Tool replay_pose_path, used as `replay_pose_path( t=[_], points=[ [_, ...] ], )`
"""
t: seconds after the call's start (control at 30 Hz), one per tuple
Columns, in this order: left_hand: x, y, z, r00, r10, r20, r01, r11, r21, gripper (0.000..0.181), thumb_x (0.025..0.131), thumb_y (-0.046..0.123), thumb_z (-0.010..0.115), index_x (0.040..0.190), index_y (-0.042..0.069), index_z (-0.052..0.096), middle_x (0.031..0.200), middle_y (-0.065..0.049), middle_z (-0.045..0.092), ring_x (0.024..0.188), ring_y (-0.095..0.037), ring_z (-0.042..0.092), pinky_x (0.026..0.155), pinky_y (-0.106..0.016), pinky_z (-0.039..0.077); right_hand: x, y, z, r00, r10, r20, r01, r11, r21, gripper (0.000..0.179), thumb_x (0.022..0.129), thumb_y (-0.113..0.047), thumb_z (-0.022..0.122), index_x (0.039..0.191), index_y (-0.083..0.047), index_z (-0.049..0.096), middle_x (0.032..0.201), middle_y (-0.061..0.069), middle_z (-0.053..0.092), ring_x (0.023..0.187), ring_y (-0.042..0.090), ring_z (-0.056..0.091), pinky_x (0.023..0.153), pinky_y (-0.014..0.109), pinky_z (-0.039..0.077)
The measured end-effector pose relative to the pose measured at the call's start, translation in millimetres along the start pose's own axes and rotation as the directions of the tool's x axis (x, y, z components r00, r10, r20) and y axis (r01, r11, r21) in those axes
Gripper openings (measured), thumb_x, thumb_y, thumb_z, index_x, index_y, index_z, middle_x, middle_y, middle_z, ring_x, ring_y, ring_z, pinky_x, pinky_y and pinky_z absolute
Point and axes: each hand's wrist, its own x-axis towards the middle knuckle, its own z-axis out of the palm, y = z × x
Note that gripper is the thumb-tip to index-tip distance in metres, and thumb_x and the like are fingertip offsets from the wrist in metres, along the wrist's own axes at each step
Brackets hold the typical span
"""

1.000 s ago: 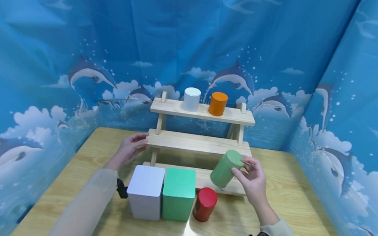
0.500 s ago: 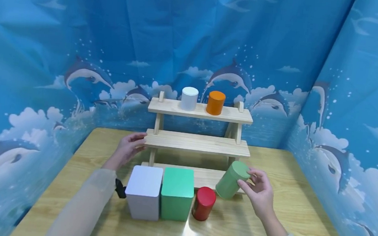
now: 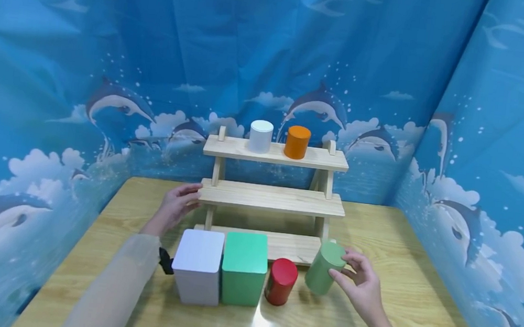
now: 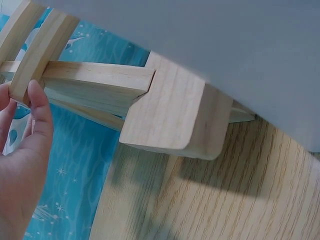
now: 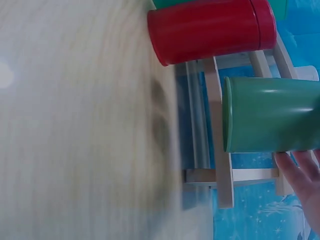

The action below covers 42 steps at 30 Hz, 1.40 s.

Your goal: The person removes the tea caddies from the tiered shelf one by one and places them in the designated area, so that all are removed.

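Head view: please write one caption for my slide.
Right hand holds a green can beside a red can; left hand grips a wooden shelf.

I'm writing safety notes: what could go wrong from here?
The pale green cylinder, pinched near its top by the right hand, might slip or knock the glossy red cylinder beside it. If the left hand jolts the tiered wooden shelf, the white cylinder and orange cylinder on top could topple.

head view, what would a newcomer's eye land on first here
Probably the blue dolphin backdrop, rising behind and beside the table. Next, the three-tier wooden stand in the middle, a white cylinder and an orange cylinder on its top shelf. In front of its right end, the right hand holds a light green cylinder, right of the red cylinder.
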Motion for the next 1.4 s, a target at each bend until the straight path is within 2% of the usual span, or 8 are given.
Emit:
replay_pose_path(
  t=[0.2,0.4,0.77,0.97,1.13,1.4],
  points=[
    [4.8,-6.0,-2.4,0.999,0.040,0.002,-0.040,0.999,0.000,0.044,0.090,0.009,0.061,0.131,-0.001,0.048,0.114,-0.002,0.055,0.095,-0.013,0.058,0.084,-0.031,0.053,-6.6,4,4,0.999,-0.027,0.047,0.029,0.999,-0.028,0.040,0.070,0.021,0.067,0.103,0.013,0.048,0.117,0.018,0.050,0.107,0.011,0.056,0.081,0.025,0.054],
    [4.5,-7.1,-2.4,0.999,0.039,-0.005,-0.039,0.999,-0.011,0.043,0.090,0.007,0.060,0.131,-0.002,0.048,0.113,-0.001,0.056,0.094,-0.012,0.059,0.085,-0.032,0.053,-13.9,7,8,0.995,-0.055,0.079,0.063,0.993,-0.100,0.039,0.068,0.020,0.070,0.100,0.009,0.051,0.115,0.028,0.049,0.109,0.008,0.055,0.079,0.026,0.055],
    [2.8,-6.3,-1.1,0.999,0.045,0.004,-0.045,0.999,0.009,0.045,0.091,0.008,0.060,0.132,-0.002,0.046,0.114,-0.001,0.056,0.096,-0.012,0.059,0.091,-0.036,0.049,-21.4,8,14,0.994,-0.027,0.109,0.039,0.992,-0.116,0.039,0.068,0.015,0.073,0.101,0.005,0.054,0.116,0.027,0.050,0.109,0.009,0.054,0.079,0.029,0.055],
    [1.4,-5.2,-0.5,0.999,0.031,-0.018,-0.031,0.999,-0.008,0.042,0.090,0.007,0.060,0.131,0.000,0.049,0.116,-0.002,0.055,0.097,-0.013,0.058,0.087,-0.032,0.052,-26.1,14,14,0.989,-0.026,0.145,0.045,0.991,-0.129,0.039,0.068,0.013,0.074,0.101,0.003,0.055,0.117,0.027,0.051,0.109,0.009,0.053,0.078,0.028,0.055],
    [2.3,-5.3,-1.8,0.999,0.031,-0.009,-0.031,0.999,-0.019,0.044,0.090,0.008,0.062,0.131,0.000,0.049,0.117,-0.002,0.055,0.097,-0.013,0.058,0.084,-0.029,0.053,-27.5,21,12,0.988,-0.031,0.151,0.050,0.991,-0.127,0.041,0.067,0.013,0.074,0.101,0.002,0.055,0.118,0.027,0.051,0.109,0.010,0.053,0.078,0.029,0.055],
    [2.5,-6.3,-0.9,0.999,0.044,-0.005,-0.044,0.998,-0.035,0.045,0.089,0.007,0.062,0.131,-0.002,0.048,0.113,-0.001,0.057,0.095,-0.013,0.059,0.081,-0.028,0.054,-28.0,21,10,0.983,-0.015,0.184,0.028,0.997,-0.070,0.040,0.069,0.014,0.072,0.104,0.005,0.053,0.120,0.029,0.049,0.110,0.011,0.053,0.081,0.028,0.054]
  ],
)
